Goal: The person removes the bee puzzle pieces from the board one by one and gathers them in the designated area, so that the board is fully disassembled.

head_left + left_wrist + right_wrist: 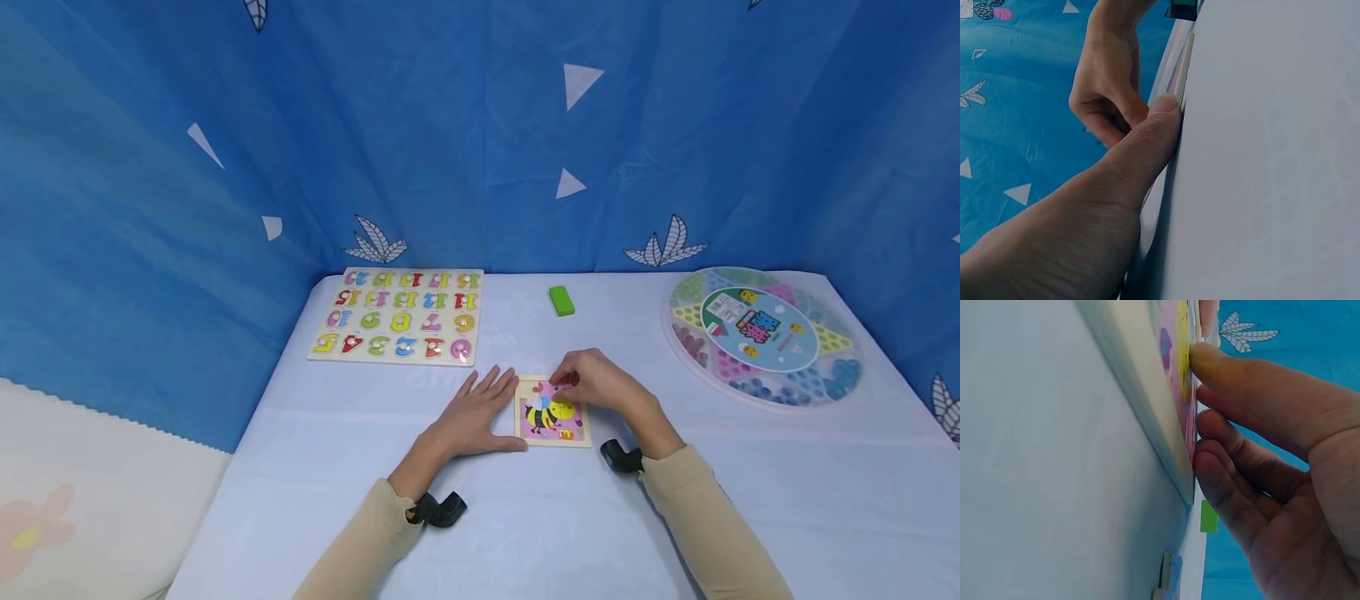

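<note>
A small square wooden jigsaw puzzle [552, 441] with a bee picture on pink lies on the white table. My left hand [474, 417] rests flat along its left side, fingers straight and spread. In the left wrist view, the left thumb [1154, 128] touches the puzzle's edge. Over the upper right part of the picture, my right hand [600, 383] has its fingers curled and pinches at a puzzle piece. From the right wrist, its thumb [1241, 381] touches the yellow part and the other fingertips meet the pink surface; the piece's outline is mostly hidden.
Back left lies a number peg board [397, 317] with colourful digits. A green block [562, 301] sits behind the puzzle. At the right is a large round clear case of beads [765, 337] with a blue label. A blue curtain [480, 125] hangs behind the table.
</note>
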{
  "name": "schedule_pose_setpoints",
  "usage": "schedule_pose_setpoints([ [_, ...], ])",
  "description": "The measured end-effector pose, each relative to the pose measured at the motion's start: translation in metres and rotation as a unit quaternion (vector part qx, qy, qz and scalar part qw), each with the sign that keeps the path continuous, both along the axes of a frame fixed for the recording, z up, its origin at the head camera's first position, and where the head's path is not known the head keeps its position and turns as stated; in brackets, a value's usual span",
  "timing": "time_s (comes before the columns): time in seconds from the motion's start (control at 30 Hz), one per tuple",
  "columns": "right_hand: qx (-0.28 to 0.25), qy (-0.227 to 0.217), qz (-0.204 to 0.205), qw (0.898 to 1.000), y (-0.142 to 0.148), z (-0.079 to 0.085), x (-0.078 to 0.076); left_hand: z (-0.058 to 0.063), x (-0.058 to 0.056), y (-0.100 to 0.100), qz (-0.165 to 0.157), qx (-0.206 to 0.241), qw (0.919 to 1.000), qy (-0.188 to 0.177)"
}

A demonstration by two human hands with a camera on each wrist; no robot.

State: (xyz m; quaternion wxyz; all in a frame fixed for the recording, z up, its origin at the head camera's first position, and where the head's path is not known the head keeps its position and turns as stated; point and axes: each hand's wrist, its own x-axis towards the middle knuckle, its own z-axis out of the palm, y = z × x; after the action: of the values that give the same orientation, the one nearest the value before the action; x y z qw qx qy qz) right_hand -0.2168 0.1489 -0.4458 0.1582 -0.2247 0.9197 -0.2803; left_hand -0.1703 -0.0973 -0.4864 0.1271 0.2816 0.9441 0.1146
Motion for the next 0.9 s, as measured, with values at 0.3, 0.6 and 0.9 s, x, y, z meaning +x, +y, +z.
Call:
schedule_pose_setpoints([
  [0.3,-0.012,-0.016,-0.017,1.000,0.0015,-0.0037,-0.0055,0.0021,-0.0007,0.0003,0.004,0.001,1.0000,-0.002],
  [0.6,-0.032,-0.010,-0.016,0.999,0.0029,-0.0057,-0.0033,0.0006,-0.0001,0.0012,0.000,-0.003,1.0000,0.003],
  [0.9,-0.012,-0.011,-0.028,0.999,-0.0026,-0.0039,0.0012,-0.0002,0.0007,0.0011,0.001,0.001,1.0000,0.004],
])
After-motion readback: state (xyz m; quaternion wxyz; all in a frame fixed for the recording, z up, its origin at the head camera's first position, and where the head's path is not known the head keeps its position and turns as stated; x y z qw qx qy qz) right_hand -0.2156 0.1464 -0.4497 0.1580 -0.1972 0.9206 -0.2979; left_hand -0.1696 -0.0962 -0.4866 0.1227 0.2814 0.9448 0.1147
